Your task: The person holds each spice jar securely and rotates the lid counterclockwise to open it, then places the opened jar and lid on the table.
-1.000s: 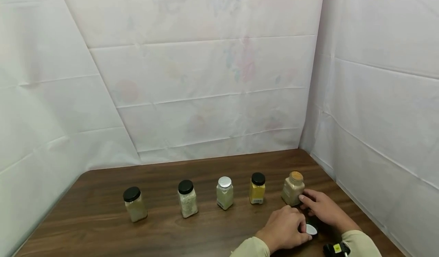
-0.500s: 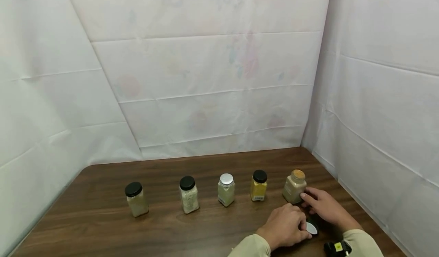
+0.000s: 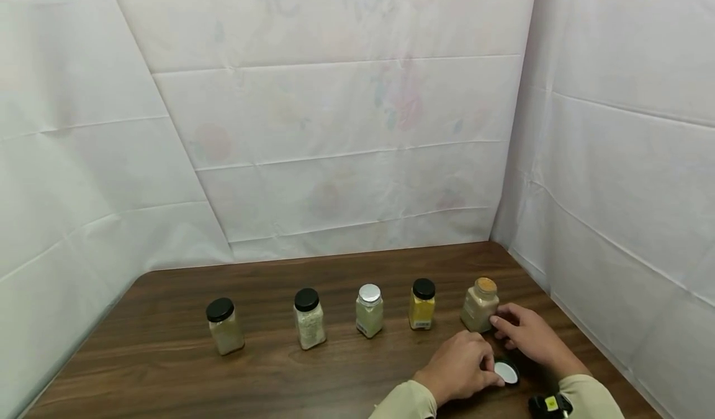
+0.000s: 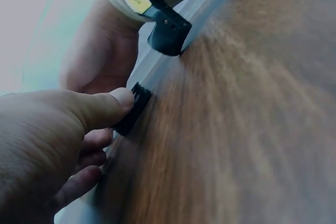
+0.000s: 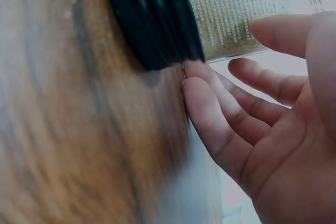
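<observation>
My left hand point(image 3: 460, 366) pinches the left edge of a black screw lid point(image 3: 506, 372), which lies upside down on the table with its white liner showing. In the left wrist view, the thumb is on the ridged side of this lid point(image 4: 137, 111). Just behind it stands an uncapped jar point(image 3: 478, 310) of tan powder, upright. My right hand point(image 3: 530, 335) is at the jar's right side, thumb tip close to its wall and the other fingers loosely bent. The right wrist view shows small print on the jar's label point(image 5: 236, 19).
Along the brown wooden table point(image 3: 167, 382) stand a yellow jar point(image 3: 421, 310), a silver-capped jar point(image 3: 369, 313), a black-capped jar of pale flakes point(image 3: 310, 326) and another black-capped jar point(image 3: 226, 332). White cloth point(image 3: 614, 189) hangs around the table's back and sides.
The left hand has drawn slightly left, so more of the lid's white liner shows. The right hand and the open jar stay in place; the head view has shifted a little.
</observation>
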Demonstrator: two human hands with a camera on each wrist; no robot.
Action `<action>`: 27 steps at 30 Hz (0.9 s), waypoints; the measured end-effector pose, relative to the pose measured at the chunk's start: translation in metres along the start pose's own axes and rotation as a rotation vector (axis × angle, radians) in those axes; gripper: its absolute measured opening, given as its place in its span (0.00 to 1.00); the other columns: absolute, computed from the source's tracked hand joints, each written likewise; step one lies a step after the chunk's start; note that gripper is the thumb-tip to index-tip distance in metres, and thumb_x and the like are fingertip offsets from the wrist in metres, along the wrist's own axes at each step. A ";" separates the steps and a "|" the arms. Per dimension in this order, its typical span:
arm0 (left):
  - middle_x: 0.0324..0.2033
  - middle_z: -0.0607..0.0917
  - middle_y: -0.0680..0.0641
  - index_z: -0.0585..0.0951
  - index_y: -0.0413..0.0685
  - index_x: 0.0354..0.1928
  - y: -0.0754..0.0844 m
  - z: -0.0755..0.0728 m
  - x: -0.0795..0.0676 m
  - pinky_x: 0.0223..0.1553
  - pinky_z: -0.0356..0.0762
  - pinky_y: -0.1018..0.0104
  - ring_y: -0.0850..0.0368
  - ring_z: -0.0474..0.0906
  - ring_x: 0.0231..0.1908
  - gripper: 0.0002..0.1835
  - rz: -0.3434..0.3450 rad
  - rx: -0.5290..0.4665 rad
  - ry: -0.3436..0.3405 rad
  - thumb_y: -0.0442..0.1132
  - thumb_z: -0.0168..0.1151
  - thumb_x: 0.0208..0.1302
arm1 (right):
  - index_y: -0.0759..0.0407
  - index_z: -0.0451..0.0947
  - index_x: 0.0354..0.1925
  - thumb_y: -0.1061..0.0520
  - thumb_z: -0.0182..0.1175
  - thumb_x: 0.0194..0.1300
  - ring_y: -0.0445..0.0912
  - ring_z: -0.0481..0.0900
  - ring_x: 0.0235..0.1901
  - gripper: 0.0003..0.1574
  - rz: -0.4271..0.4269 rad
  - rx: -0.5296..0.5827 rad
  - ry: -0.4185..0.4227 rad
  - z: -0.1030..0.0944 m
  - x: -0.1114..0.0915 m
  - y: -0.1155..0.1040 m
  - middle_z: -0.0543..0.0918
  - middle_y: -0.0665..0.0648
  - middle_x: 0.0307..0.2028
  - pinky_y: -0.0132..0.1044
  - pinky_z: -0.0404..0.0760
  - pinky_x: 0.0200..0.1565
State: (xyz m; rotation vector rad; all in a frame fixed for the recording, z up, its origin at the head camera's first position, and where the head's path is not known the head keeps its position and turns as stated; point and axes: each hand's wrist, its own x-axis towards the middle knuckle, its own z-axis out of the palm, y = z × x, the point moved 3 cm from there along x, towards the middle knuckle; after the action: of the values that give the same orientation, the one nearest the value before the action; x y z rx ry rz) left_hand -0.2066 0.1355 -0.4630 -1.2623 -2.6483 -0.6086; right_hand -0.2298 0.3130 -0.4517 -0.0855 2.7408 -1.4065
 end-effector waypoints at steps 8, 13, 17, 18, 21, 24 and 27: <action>0.23 0.67 0.67 0.73 0.67 0.20 -0.009 -0.008 -0.007 0.21 0.60 0.81 0.76 0.61 0.24 0.19 -0.012 0.010 0.098 0.62 0.63 0.66 | 0.65 0.73 0.36 0.50 0.59 0.74 0.48 0.81 0.30 0.18 -0.013 -0.045 0.036 -0.002 -0.003 -0.003 0.80 0.57 0.31 0.39 0.83 0.32; 0.18 0.65 0.68 0.70 0.65 0.17 -0.015 -0.013 -0.010 0.17 0.57 0.81 0.77 0.57 0.18 0.21 -0.009 -0.021 0.230 0.56 0.61 0.68 | 0.62 0.73 0.30 0.49 0.59 0.74 0.47 0.79 0.26 0.20 -0.025 -0.082 0.036 -0.001 -0.003 -0.003 0.78 0.55 0.25 0.38 0.79 0.29; 0.14 0.63 0.67 0.66 0.63 0.15 -0.020 -0.018 -0.011 0.16 0.55 0.81 0.77 0.54 0.15 0.22 0.000 -0.068 0.356 0.50 0.62 0.65 | 0.61 0.73 0.28 0.46 0.58 0.74 0.47 0.77 0.24 0.22 -0.021 -0.101 0.042 0.000 -0.003 -0.003 0.77 0.54 0.22 0.38 0.77 0.27; 0.14 0.62 0.66 0.65 0.63 0.14 -0.021 -0.020 -0.012 0.15 0.55 0.80 0.77 0.54 0.14 0.23 0.003 -0.077 0.384 0.49 0.62 0.64 | 0.61 0.73 0.28 0.46 0.58 0.74 0.47 0.77 0.24 0.23 -0.022 -0.102 0.042 0.000 -0.003 -0.003 0.77 0.54 0.22 0.38 0.76 0.27; 0.13 0.61 0.65 0.63 0.61 0.13 -0.023 -0.023 -0.013 0.15 0.54 0.81 0.77 0.53 0.14 0.23 0.024 -0.108 0.454 0.45 0.63 0.63 | 0.61 0.72 0.27 0.45 0.58 0.74 0.47 0.76 0.23 0.24 -0.026 -0.098 0.040 0.001 -0.003 -0.004 0.77 0.54 0.21 0.38 0.76 0.26; 0.13 0.61 0.65 0.63 0.60 0.13 -0.025 -0.026 -0.014 0.16 0.54 0.82 0.77 0.53 0.14 0.24 0.042 -0.109 0.512 0.44 0.63 0.63 | 0.61 0.72 0.27 0.45 0.58 0.74 0.47 0.76 0.22 0.24 -0.025 -0.094 0.034 0.002 -0.002 -0.005 0.77 0.54 0.21 0.38 0.76 0.26; 0.13 0.63 0.65 0.65 0.61 0.14 -0.027 -0.028 -0.014 0.18 0.55 0.83 0.78 0.54 0.15 0.22 0.053 -0.116 0.557 0.43 0.64 0.62 | 0.60 0.71 0.27 0.44 0.59 0.73 0.47 0.76 0.22 0.24 -0.015 -0.096 0.030 0.003 -0.002 -0.005 0.77 0.54 0.21 0.38 0.76 0.26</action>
State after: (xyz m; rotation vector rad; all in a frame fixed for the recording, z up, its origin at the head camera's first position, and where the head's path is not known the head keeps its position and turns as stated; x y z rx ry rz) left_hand -0.2201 0.0987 -0.4500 -0.9984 -2.1393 -0.9540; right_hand -0.2279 0.3077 -0.4492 -0.0905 2.8374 -1.2894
